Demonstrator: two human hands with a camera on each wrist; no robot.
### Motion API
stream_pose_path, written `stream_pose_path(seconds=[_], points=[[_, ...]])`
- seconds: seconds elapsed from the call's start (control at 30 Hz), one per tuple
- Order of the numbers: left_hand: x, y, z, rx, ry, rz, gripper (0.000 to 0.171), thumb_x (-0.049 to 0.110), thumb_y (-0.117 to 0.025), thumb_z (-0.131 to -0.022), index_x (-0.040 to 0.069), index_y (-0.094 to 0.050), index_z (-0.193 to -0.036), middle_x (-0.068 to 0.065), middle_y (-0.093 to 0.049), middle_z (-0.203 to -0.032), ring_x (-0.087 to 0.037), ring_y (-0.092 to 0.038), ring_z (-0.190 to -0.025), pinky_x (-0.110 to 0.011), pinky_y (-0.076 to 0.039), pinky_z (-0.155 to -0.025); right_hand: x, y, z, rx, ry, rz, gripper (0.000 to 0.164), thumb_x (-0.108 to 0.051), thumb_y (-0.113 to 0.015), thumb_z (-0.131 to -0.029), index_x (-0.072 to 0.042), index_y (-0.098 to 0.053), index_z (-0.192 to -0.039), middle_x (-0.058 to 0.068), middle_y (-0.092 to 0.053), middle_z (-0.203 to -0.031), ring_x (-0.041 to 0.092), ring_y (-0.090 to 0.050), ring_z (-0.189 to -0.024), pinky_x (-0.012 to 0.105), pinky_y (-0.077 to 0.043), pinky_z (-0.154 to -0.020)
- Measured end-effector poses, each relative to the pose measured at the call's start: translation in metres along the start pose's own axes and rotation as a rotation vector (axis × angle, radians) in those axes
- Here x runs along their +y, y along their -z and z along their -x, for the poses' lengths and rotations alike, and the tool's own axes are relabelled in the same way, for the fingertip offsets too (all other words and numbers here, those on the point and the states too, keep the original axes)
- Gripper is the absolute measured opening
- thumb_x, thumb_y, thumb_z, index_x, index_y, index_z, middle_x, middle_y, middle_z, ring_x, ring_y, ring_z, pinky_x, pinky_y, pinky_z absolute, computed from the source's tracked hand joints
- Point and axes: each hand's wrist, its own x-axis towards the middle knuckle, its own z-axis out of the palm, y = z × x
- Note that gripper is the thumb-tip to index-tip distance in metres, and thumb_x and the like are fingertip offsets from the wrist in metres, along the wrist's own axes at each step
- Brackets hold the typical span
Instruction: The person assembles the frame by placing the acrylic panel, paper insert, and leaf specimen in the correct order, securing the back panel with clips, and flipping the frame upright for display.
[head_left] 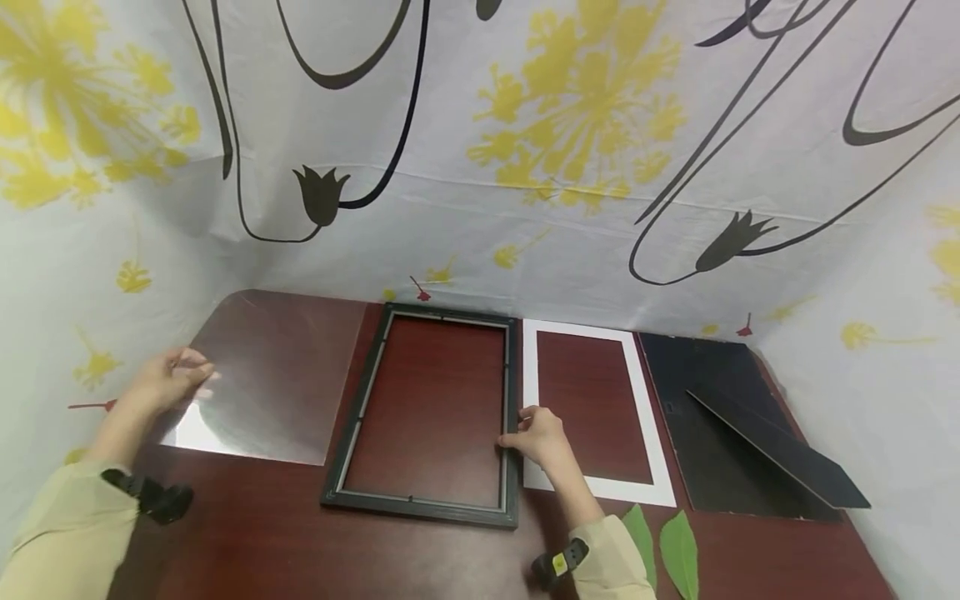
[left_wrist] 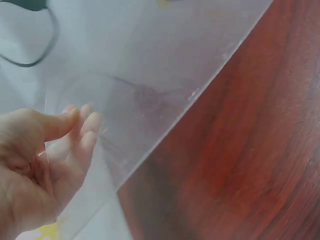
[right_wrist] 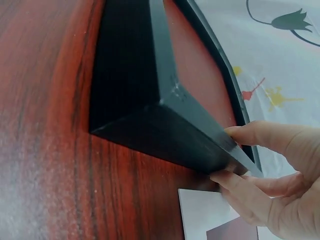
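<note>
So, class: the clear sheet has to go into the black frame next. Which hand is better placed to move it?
The left. The left hand already pinches the clear sheet at its left edge, while the right hand grips the black frame at its right rail and probably steadies it.

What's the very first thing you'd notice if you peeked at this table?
The black picture frame lying empty in the middle of the dark red table, with the right hand gripping its right side. To its left, the left hand pinches the edge of a shiny clear sheet. To the right lie a white mat, a black backing board and two green leaves.
</note>
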Motion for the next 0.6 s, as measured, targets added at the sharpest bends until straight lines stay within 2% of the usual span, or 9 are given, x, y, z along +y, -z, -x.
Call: stream_pose_path(seconds=[0.1, 0.2, 0.27, 0.37, 0.43, 0.53, 0.6], points=[[0.0, 0.009, 0.009, 0.024, -0.034, 0.026, 0.031, 0.025, -0.043, -0.096, -0.002, -0.04, -0.111, 0.031, -0.058, -0.066, -0.002, -0.064, -0.056, -0.023, -0.048, -0.05, -0.001, -0.001, 0.0, -0.001, 0.001, 0.033, 0.058, -0.017, -0.08, -0.065, 0.01, -0.056, -0.11, 0.018, -0.065, -0.091, 0.023, -0.063, -0.076, 0.034, -0.052, -0.065], [-0.001, 0.014, 0.017, 0.068, -0.028, 0.046, 0.015, 0.026, -0.044, -0.095, 0.013, -0.045, -0.103, 0.026, -0.059, -0.066, -0.002, -0.064, -0.055, -0.023, -0.049, -0.05, -0.004, -0.001, 0.001, -0.023, 0.004, 0.036, 0.06, -0.017, -0.08, -0.065, 0.012, -0.054, -0.112, 0.02, -0.064, -0.093, 0.022, -0.064, -0.071, 0.032, -0.053, -0.061], [-0.004, 0.013, 0.02, 0.06, -0.039, 0.149, 0.003, 0.023, -0.045, -0.095, 0.021, -0.045, -0.097, 0.023, -0.061, -0.067, -0.002, -0.064, -0.054, -0.022, -0.05, -0.05, -0.005, 0.0, 0.002, -0.042, -0.007, 0.009, 0.063, -0.016, -0.08, -0.066, 0.013, -0.051, -0.114, 0.022, -0.064, -0.093, 0.02, -0.064, -0.065, 0.031, -0.054, -0.058], [-0.009, 0.015, 0.025, 0.02, -0.069, 0.358, 0.006, 0.017, -0.046, -0.095, 0.022, -0.045, -0.094, 0.023, -0.065, -0.071, -0.004, -0.065, -0.054, -0.019, -0.052, -0.051, -0.007, 0.001, 0.005, -0.069, -0.016, -0.016, 0.066, -0.015, -0.079, -0.067, 0.013, -0.048, -0.117, 0.023, -0.064, -0.092, 0.019, -0.065, -0.058, 0.031, -0.054, -0.055], [-0.012, 0.016, 0.028, -0.013, -0.086, 0.451, 0.006, 0.015, -0.048, -0.094, 0.02, -0.045, -0.094, 0.02, -0.068, -0.072, -0.006, -0.066, -0.055, -0.018, -0.051, -0.05, -0.007, 0.001, 0.006, -0.081, -0.016, -0.019, 0.066, -0.014, -0.079, -0.068, 0.013, -0.046, -0.118, 0.022, -0.065, -0.091, 0.018, -0.064, -0.054, 0.032, -0.054, -0.056], [-0.013, 0.012, 0.033, -0.055, -0.083, 0.511, 0.007, 0.015, -0.05, -0.094, 0.019, -0.044, -0.096, 0.018, -0.069, -0.074, -0.006, -0.066, -0.056, -0.017, -0.05, -0.05, -0.007, 0.001, 0.006, -0.085, -0.008, 0.009, 0.063, -0.013, -0.078, -0.069, 0.012, -0.047, -0.118, 0.02, -0.066, -0.089, 0.017, -0.063, -0.051, 0.032, -0.054, -0.058], [-0.01, 0.003, 0.034, -0.077, -0.075, 0.524, 0.009, 0.015, -0.05, -0.094, 0.018, -0.042, -0.097, 0.018, -0.069, -0.075, -0.005, -0.066, -0.057, -0.016, -0.05, -0.05, -0.007, 0.001, 0.006, -0.079, -0.008, 0.016, 0.061, -0.013, -0.077, -0.069, 0.012, -0.047, -0.116, 0.019, -0.066, -0.088, 0.016, -0.063, -0.05, 0.032, -0.054, -0.057]])
